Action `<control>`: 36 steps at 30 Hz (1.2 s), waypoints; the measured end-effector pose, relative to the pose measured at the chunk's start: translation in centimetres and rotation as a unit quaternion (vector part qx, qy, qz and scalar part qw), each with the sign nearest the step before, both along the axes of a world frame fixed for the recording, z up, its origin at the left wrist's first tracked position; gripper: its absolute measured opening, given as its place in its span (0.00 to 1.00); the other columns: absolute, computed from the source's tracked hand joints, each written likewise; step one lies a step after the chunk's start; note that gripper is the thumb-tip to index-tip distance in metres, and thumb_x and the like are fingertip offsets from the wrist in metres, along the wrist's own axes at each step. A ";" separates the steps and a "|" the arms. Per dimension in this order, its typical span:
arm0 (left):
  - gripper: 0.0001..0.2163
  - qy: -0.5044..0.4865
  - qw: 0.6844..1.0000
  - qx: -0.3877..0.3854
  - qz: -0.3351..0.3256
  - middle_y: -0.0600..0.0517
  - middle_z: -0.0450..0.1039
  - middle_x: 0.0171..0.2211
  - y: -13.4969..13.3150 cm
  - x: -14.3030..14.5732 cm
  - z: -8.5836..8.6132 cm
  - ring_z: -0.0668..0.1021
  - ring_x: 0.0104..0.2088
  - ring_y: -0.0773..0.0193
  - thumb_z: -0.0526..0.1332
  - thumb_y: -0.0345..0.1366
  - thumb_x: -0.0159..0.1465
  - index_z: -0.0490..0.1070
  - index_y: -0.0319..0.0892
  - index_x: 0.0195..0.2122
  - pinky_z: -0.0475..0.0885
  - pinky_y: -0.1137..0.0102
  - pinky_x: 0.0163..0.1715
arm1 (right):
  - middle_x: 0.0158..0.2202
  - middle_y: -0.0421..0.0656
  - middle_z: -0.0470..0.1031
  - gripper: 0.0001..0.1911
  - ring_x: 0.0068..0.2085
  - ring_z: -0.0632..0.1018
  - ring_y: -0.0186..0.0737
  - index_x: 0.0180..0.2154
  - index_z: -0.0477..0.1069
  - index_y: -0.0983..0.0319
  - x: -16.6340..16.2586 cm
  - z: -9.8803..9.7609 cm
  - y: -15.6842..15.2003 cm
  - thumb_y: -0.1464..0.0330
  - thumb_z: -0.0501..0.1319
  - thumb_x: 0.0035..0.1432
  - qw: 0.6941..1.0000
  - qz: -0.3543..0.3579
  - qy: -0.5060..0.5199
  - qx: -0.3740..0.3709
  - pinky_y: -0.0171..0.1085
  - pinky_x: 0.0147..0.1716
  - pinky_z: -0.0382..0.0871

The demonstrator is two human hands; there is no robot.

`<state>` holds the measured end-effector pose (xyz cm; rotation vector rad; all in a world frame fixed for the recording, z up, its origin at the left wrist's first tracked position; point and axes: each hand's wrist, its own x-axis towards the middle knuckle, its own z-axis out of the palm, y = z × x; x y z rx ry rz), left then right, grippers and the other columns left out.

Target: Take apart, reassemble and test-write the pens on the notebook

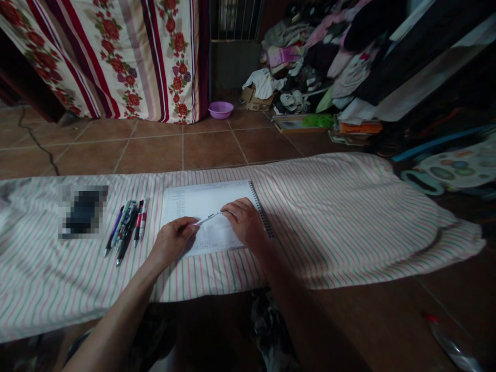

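Over a spiral notebook [217,194] with a white page, my left hand [174,236] and my right hand [245,219] pinch the two ends of a thin white pen refill [208,218]. It slants up slightly to the right, with a darker section near the middle; the fingers hide its ends. The notebook lies flat, its black coil along the right side. Left of it, several pens [126,227] lie close together on the striped cloth [318,222], among them a red and white one [142,219].
A pixelated dark object [83,211] lies at the left of the cloth. Beyond, on the tiled floor [155,147], stand a purple basin [220,109] and a cardboard box [256,99]. A flowered curtain [151,57] hangs behind. Piled clothes [310,57] fill the back right; a bottle [451,341] lies lower right.
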<state>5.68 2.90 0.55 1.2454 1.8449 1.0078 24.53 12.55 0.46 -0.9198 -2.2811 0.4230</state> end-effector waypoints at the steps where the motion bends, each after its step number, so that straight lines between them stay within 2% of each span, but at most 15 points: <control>1: 0.13 0.017 1.000 -0.002 -0.006 0.51 0.77 0.32 0.0 0.0 -0.1 0.76 0.34 0.60 0.60 0.43 0.54 0.76 0.43 0.36 0.67 0.70 0.37 | 0.32 0.41 0.77 0.07 0.39 0.71 0.41 0.32 0.73 0.60 0.0 -0.1 0.0 0.70 0.57 0.58 1.000 0.003 -0.001 0.004 0.40 0.42 0.63; 7: 0.15 0.082 0.996 -0.020 -0.021 0.50 0.77 0.35 0.1 -0.1 -0.3 0.76 0.38 0.59 0.56 0.45 0.57 0.75 0.43 0.39 0.68 0.67 0.40 | 0.32 0.41 0.77 0.06 0.38 0.70 0.41 0.32 0.73 0.61 0.0 -0.2 -0.1 0.70 0.57 0.59 1.000 0.010 0.003 0.023 0.39 0.41 0.63; 14: 0.16 0.099 0.994 -0.029 -0.024 0.50 0.78 0.36 -0.1 0.4 0.5 0.77 0.37 0.59 0.55 0.45 0.57 0.74 0.43 0.40 0.69 0.67 0.40 | 0.33 0.41 0.77 0.08 0.38 0.70 0.41 0.33 0.73 0.61 0.0 -0.1 -0.1 0.70 0.56 0.59 0.999 0.014 -0.011 0.034 0.39 0.41 0.63; 36: 0.14 0.156 0.987 -0.032 -0.032 0.51 0.78 0.37 0.0 0.7 0.9 0.77 0.38 0.60 0.54 0.44 0.58 0.75 0.45 0.39 0.68 0.68 0.40 | 0.33 0.40 0.77 0.06 0.39 0.68 0.42 0.32 0.74 0.61 0.0 0.3 -0.5 0.71 0.58 0.58 0.999 0.016 -0.017 0.038 0.38 0.40 0.63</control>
